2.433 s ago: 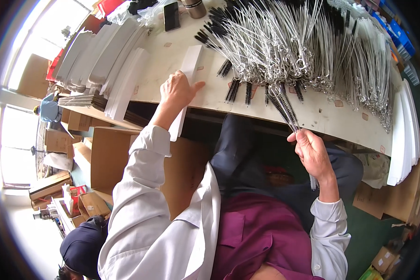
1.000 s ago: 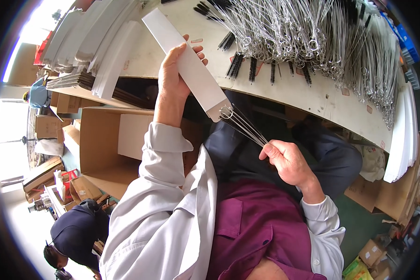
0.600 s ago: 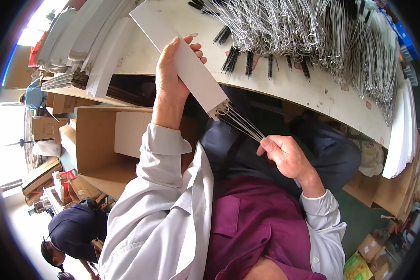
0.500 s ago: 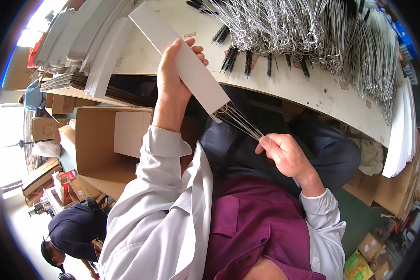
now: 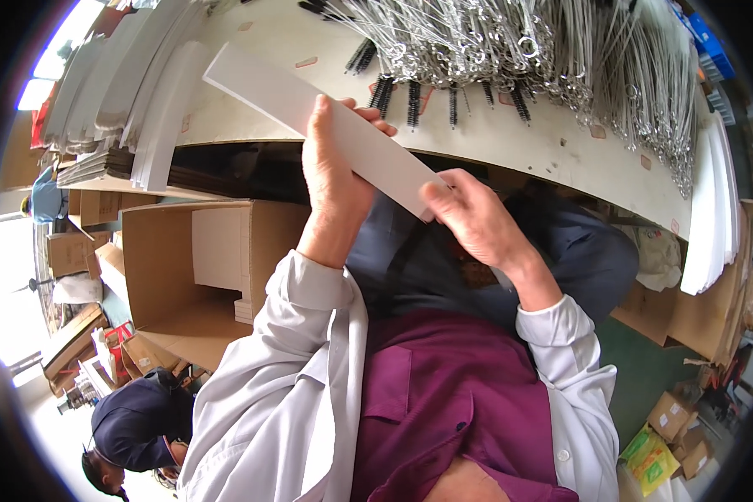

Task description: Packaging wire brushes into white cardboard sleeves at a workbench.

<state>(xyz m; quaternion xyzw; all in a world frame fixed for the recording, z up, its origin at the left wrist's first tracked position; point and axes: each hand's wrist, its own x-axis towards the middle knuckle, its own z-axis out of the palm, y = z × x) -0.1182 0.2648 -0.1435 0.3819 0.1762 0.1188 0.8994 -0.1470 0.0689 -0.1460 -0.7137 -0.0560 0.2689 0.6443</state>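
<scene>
A long, narrow white box [image 5: 351, 138] slants across in front of me, its far end up over the table. My left hand [image 5: 336, 163] is wrapped round its middle, thumb on top and fingertips showing beyond the far edge. At the box's near right end, my right hand [image 5: 473, 216] has its thumb and fingers closed on the end. That end's opening is hidden by the hand, and no brushes show outside it. Beyond, on the table, lies a large heap of wire-handled brushes [image 5: 510, 42] with looped ends and black bristles.
Flat white boxes [image 5: 121, 84] are stacked at the table's left; more white boxes [image 5: 711, 217] stand at its right. An open cardboard carton [image 5: 159, 276] at my left holds white boxes. A person in dark clothing [image 5: 142, 418] bends over at lower left.
The brush bundle in my right hand has gone inside the white box. The right hand moved up and left to the box's end; the box now lies flatter and its far end is lower.
</scene>
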